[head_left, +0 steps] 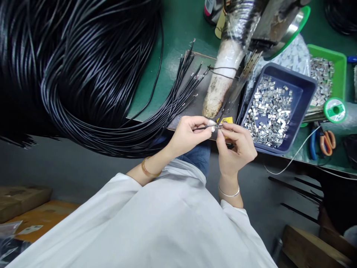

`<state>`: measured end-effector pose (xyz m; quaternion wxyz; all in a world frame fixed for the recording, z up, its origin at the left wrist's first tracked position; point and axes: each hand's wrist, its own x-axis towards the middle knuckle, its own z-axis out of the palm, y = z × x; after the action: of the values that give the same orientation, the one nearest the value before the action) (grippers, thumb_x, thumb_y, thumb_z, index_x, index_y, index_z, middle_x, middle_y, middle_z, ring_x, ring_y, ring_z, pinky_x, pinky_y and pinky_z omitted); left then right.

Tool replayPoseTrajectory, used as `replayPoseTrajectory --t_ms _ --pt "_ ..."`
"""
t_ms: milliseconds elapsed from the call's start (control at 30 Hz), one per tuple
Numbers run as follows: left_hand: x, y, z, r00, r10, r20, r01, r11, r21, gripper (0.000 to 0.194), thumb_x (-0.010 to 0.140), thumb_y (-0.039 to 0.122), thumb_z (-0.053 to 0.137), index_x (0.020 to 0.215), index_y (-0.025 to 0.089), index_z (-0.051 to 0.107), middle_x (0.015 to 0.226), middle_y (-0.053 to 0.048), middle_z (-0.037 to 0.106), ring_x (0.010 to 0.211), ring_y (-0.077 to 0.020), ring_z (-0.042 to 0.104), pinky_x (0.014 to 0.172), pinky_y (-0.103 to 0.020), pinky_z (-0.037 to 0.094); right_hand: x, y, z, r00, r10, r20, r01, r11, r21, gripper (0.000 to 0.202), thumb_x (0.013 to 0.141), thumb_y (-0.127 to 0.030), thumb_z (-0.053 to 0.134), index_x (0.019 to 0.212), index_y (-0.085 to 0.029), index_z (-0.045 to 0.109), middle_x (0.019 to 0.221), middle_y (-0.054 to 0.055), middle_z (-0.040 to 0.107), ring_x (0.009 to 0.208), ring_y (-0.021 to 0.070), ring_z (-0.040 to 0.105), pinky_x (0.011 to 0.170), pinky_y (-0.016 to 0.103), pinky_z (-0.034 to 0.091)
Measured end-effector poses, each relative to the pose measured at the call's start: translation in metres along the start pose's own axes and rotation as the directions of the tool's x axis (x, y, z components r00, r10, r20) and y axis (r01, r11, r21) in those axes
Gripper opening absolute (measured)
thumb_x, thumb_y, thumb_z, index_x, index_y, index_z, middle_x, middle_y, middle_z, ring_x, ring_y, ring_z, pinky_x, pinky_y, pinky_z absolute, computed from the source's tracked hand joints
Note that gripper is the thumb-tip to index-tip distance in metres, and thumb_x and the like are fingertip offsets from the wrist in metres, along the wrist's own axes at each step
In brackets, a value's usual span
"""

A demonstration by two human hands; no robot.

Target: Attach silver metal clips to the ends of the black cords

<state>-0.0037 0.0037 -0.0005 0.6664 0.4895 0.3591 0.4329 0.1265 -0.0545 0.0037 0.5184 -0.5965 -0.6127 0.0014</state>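
My left hand (pixel 192 131) pinches a black cable (pixel 201 128) close to its stripped end, with white wrapping on the fingertips. Opposite it, my right hand (pixel 235 143) is closed at the cable's end, thumb and fingertips together on a small piece too tiny to make out. Both hands meet just below the tip of a soldering iron (pixel 223 106), over a yellow piece (pixel 226 120) at the table's front edge. A bundle of black cables (pixel 125 137) curves in from the left, its stripped ends lying on a dark board (pixel 199 61) behind my hands.
A blue tray (pixel 302 96) of small metal pieces stands right of my hands, a green tray (pixel 341 70) behind it. A plastic-wrapped tube (pixel 227 59) slants over the board. Solder spools (pixel 334 114), orange-handled pliers (pixel 327 143) and a white wire (pixel 297 152) lie farther right.
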Motion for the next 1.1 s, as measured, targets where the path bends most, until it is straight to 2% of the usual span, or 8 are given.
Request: replayPoseTrajectory --t_ms 133,333,467,600,733,867,967,1100 --pt "-0.001 -0.001 -0.001 1.000 0.024 0.017 -0.024 1.000 0.013 0.013 0.076 0.024 0.070 0.079 0.013 0.074 0.071 -0.001 0.068 0.064 -0.0080 0.060 0.062 -0.018 0.050 0.000 -0.001 0.000 1.000 -0.017 -0.009 0.017 1.000 -0.012 0.017 0.077 -0.012 0.070 0.089 -0.024 0.068 0.098 -0.001 0.072 0.088 0.0129 0.070 0.063 0.024 0.058" --pt "-0.002 -0.002 -0.003 0.996 -0.023 0.080 0.027 0.999 -0.046 0.010 0.075 0.021 0.069 0.076 0.012 0.073 0.069 0.000 0.067 0.064 -0.0067 0.059 0.064 -0.018 0.048 -0.007 0.002 -0.001 1.000 -0.010 0.008 0.010 0.995 0.100 0.019 0.079 -0.008 0.066 0.093 -0.021 0.064 0.099 0.002 0.073 0.082 0.0119 0.070 0.060 0.022 0.058" --pt "-0.001 0.001 -0.002 0.996 -0.053 0.067 0.062 0.989 -0.133 0.007 0.071 0.018 0.072 0.073 0.012 0.071 0.070 0.000 0.069 0.064 -0.0063 0.060 0.066 -0.018 0.049 -0.004 0.000 -0.003 0.994 -0.105 0.019 0.106 0.994 -0.010 0.020 0.076 -0.006 0.069 0.091 -0.020 0.065 0.098 0.002 0.074 0.088 0.0123 0.070 0.070 0.023 0.059" --pt "0.000 0.000 0.000 0.998 -0.035 0.043 0.041 0.990 -0.132 0.009 0.071 0.020 0.073 0.074 0.012 0.071 0.070 0.000 0.070 0.066 -0.0075 0.062 0.068 -0.019 0.050 0.001 -0.004 -0.003 0.997 -0.065 0.044 0.067 0.997 -0.036 0.016 0.078 -0.009 0.069 0.089 -0.020 0.066 0.098 0.001 0.074 0.087 0.0118 0.070 0.065 0.022 0.057" --pt "0.000 -0.002 0.002 0.999 0.033 -0.005 -0.033 0.996 -0.079 0.008 0.073 0.020 0.071 0.074 0.012 0.071 0.068 0.000 0.068 0.064 -0.0080 0.060 0.065 -0.019 0.050 0.004 -0.004 -0.002 0.997 -0.051 0.063 0.053 0.998 -0.031 0.015 0.079 -0.010 0.068 0.090 -0.021 0.067 0.099 0.001 0.073 0.088 0.0120 0.070 0.061 0.021 0.057" --pt "-0.002 0.000 0.002 0.994 0.091 -0.054 -0.087 0.995 0.058 0.008 0.076 0.019 0.068 0.074 0.012 0.072 0.060 0.002 0.060 0.054 -0.0047 0.049 0.051 -0.016 0.039 0.007 -0.005 -0.002 0.998 -0.049 0.048 0.051 0.998 -0.048 0.017 0.079 -0.010 0.069 0.091 -0.022 0.068 0.101 0.001 0.073 0.089 0.0126 0.071 0.059 0.021 0.057" --pt "-0.004 -0.001 0.000 0.992 0.116 -0.042 -0.110 0.987 0.121 0.010 0.077 0.021 0.067 0.076 0.013 0.073 0.059 0.002 0.057 0.052 -0.0043 0.044 0.047 -0.017 0.032 0.007 -0.006 -0.003 0.997 -0.048 0.068 0.051 0.998 -0.047 0.015 0.079 -0.010 0.069 0.090 -0.021 0.067 0.102 0.002 0.073 0.089 0.0129 0.071 0.061 0.021 0.059" --pt "-0.006 -0.004 -0.004 0.996 0.095 0.002 -0.094 0.982 0.164 0.015 0.080 0.025 0.066 0.080 0.013 0.074 0.062 0.000 0.060 0.052 -0.0044 0.044 0.047 -0.017 0.032 0.004 -0.005 -0.004 0.993 -0.068 0.099 0.073 0.996 -0.044 0.012 0.079 -0.011 0.068 0.086 -0.020 0.064 0.101 0.002 0.073 0.089 0.0127 0.072 0.067 0.022 0.060"
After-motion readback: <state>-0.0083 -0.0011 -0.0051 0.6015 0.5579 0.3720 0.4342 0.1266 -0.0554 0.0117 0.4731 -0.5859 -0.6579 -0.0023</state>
